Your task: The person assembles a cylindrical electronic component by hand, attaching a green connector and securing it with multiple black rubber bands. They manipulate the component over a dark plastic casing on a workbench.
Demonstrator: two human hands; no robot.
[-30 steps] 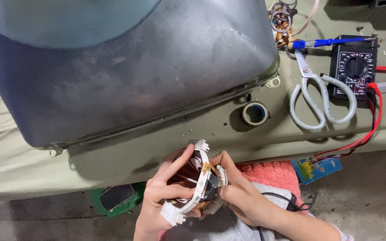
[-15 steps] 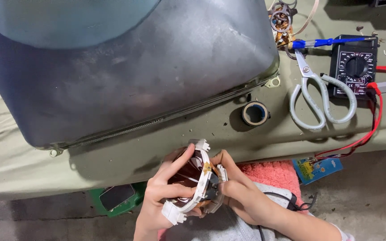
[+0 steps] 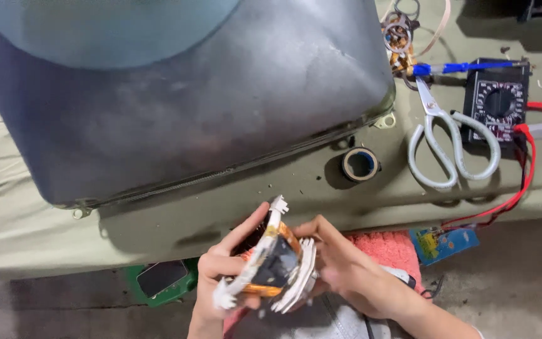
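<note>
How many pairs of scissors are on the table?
1. The scissors with pale handles lie at the right of the table, between the tape roll and the black multimeter. The large metal housing may hide others.

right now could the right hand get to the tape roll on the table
Probably yes, but not while it is busy. The right hand grips the wound coil together with the left hand. The tape roll lies on the table just beyond it, with nothing between them.

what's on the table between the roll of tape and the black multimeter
In the head view, white-handled scissors lie between the small roll of dark tape and the black multimeter, blades pointing away from the person.
</note>
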